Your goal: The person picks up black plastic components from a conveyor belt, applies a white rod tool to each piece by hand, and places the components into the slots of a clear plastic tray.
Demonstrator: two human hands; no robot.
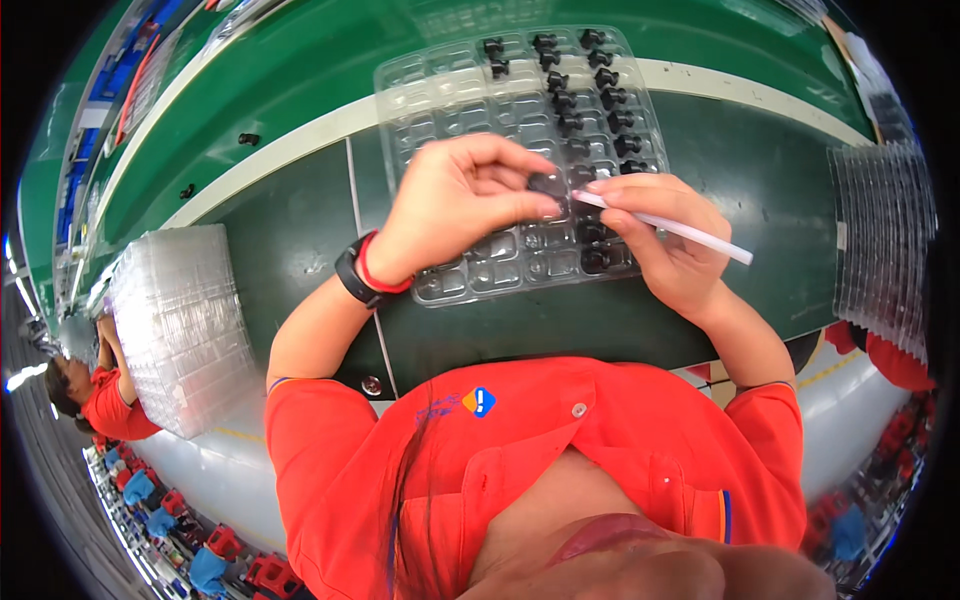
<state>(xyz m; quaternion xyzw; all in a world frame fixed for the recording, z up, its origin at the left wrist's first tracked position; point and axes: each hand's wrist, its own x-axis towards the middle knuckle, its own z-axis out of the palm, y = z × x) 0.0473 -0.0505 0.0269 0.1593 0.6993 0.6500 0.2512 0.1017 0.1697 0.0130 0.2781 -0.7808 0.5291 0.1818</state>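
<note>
Over a clear plastic tray [455, 285] with rows of moulded pockets, my left hand [440, 200] pinches a small dark round part [547, 184] between thumb and fingertips. My right hand [680, 240] grips a thin white pen-like stick [705, 238], its tip pointing left, close to that part. Whether the tip touches it I cannot tell. Several small black parts [614, 97] sit in the pockets of the tray's right-hand columns. The left-hand pockets beside my left hand hold none that I can see. Both hands partly cover the tray's middle.
A tall stack of clear trays [185, 320] stands at the left, another stack of trays [880, 240] at the right. Two loose black parts [249, 139] lie on the green surface [310, 80] beyond a pale strip. A person in red [120, 405] is at far left.
</note>
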